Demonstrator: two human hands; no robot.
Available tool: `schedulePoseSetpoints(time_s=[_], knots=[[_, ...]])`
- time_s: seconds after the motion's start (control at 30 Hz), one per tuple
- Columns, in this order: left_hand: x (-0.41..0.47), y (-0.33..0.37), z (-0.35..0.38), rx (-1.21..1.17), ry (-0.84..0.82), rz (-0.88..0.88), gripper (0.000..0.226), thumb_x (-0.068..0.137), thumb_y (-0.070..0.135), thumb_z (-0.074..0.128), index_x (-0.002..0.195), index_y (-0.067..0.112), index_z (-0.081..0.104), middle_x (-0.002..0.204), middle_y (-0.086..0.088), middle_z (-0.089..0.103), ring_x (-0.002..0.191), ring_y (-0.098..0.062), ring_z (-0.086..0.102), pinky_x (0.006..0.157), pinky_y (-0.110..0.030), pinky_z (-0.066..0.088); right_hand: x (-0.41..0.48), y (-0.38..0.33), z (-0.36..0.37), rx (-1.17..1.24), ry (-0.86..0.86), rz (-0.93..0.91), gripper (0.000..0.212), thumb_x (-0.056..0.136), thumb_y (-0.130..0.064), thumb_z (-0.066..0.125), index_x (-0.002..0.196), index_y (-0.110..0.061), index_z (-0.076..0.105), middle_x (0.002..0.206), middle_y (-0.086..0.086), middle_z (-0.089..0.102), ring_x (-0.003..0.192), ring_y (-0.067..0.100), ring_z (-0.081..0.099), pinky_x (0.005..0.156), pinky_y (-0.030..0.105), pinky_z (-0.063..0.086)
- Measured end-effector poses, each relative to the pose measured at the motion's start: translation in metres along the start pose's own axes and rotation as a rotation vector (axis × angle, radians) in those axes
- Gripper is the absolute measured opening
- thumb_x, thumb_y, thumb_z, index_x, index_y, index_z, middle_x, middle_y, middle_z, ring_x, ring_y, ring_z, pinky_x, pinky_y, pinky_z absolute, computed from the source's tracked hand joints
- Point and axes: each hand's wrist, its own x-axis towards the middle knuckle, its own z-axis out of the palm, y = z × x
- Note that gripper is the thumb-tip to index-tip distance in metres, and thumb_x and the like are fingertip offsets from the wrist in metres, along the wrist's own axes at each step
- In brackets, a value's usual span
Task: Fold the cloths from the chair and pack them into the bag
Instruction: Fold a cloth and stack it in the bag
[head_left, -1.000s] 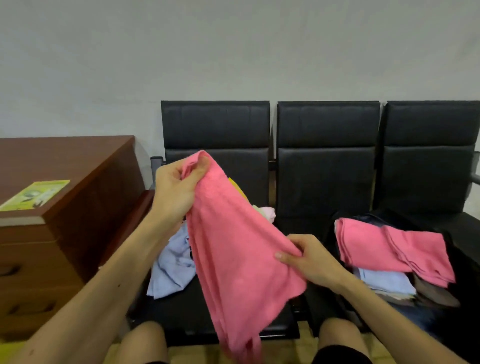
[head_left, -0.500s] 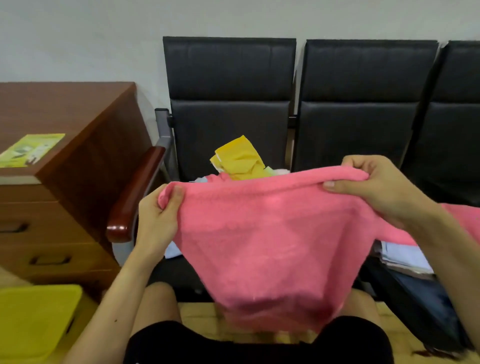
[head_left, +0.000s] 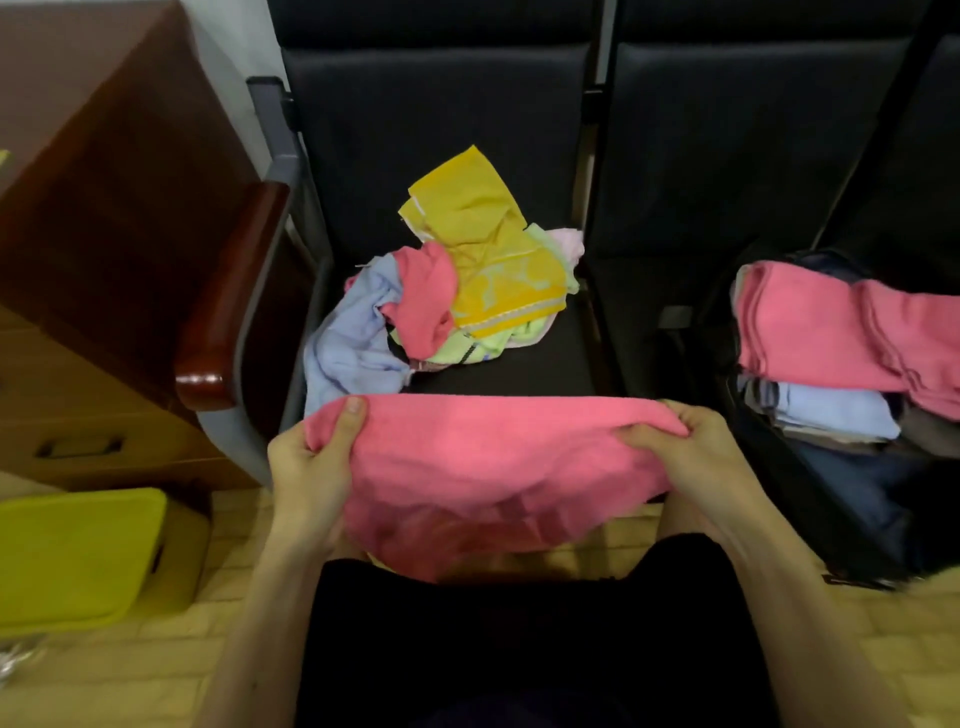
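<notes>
The fingers of the left hand (head_left: 310, 470) are curling round the left end of a pink cloth (head_left: 488, 467), the thumb pressing on top of its upper edge. The fingers of the right hand (head_left: 698, 457) are gripping the right end, bunching the fabric there. Between the 2 hands the cloth is stretching out level, its lower part sagging over the person's lap, just in front of the black chair (head_left: 415, 130). On the seat beyond, a loose pile is lying: a yellow cloth (head_left: 475, 218) on top, with a second pink cloth (head_left: 423, 296), a light blue cloth (head_left: 353, 338) and a pale green cloth (head_left: 462, 356). To the right, the dark bag (head_left: 852, 499) is gaping open, holding folded pink cloths (head_left: 815, 322) over a folded blue cloth (head_left: 831, 418). A wooden cabinet (head_left: 104, 197) is standing at the left, and a yellow-green box (head_left: 72, 556) is lying on the floor.
</notes>
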Motion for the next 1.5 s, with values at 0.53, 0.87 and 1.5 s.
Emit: schedulePoseSetpoints(time_s=[0.53,0.87,1.5], knots=[[-0.02,0.017,0.031,-0.093,-0.172,-0.117,0.023,0.09,0.024,0.069,0.081,0.003,0.074,0.071,-0.01,0.073,0.066,-0.016,0.068,0.055,-0.028,0.056,-0.024,-0.029,0.033,0.196,-0.183,-0.099,0.045,0.096,-0.016,0.058,0.053,-0.018,0.043,0.054,0.0,0.035,0.05,0.011,0.036,0.05,0.023,0.032],[-0.06,0.032,0.059,-0.127,-0.447,-0.069,0.027,0.083,0.035,0.063,0.09,0.016,0.08,0.088,-0.019,0.075,0.085,-0.03,0.073,0.076,-0.043,0.057,-0.036,-0.037,0.069,0.148,-0.346,-0.175,0.048,0.091,-0.035,0.059,0.069,0.007,0.054,0.061,0.021,0.056,0.052,0.026,0.048,0.049,0.026,0.04],[-0.06,0.015,0.055,0.235,-0.772,0.242,0.032,0.09,0.025,0.063,0.12,0.036,0.068,0.1,0.007,0.06,0.097,-0.018,0.063,0.087,-0.03,0.052,-0.035,-0.039,0.075,0.248,-0.354,0.076,0.038,0.097,-0.028,0.056,0.066,-0.016,0.074,0.063,0.004,0.057,0.065,0.014,0.055,0.068,0.029,0.048]])
